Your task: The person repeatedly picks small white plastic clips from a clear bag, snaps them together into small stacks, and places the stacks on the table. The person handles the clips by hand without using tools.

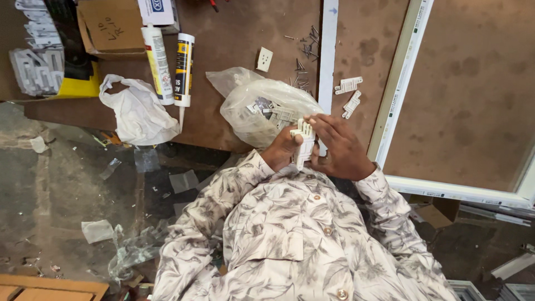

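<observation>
While pinched between both hands, white plastic brackets (304,142), left fingers (285,146) and right fingers (326,125) clamped around them.

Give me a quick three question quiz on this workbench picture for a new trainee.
1. True or false: both hands hold white plastic pieces.
2. What lies just beyond the hands: A) clear plastic bag of parts, B) a hammer, C) a drill?
3. How many sealant tubes lie on the bench?

Key: 1 true: left hand and right hand grip them together. 2 A. 3 two.
</observation>
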